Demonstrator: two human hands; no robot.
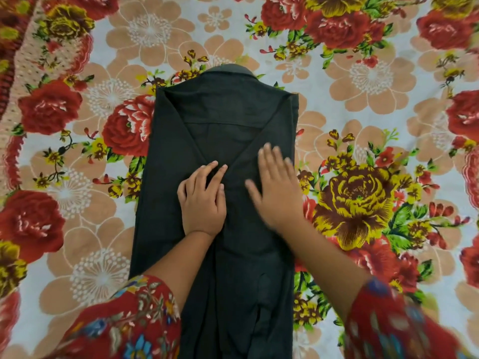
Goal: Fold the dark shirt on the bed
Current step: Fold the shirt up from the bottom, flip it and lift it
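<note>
The dark shirt lies face down on the bed, collar at the far end, hem toward me. Both sides are folded inward, so it forms a long narrow strip with the two sleeves meeting in a V at the middle. My left hand rests flat on the shirt's centre, fingers spread over the point where the sleeves cross. My right hand lies flat on the right folded sleeve, fingers apart and blurred by motion. Neither hand grips the cloth.
The bed is covered by a floral sheet with red, yellow and peach flowers, showing on all sides of the shirt. Red patterned sleeves cover my forearms at the bottom of the view.
</note>
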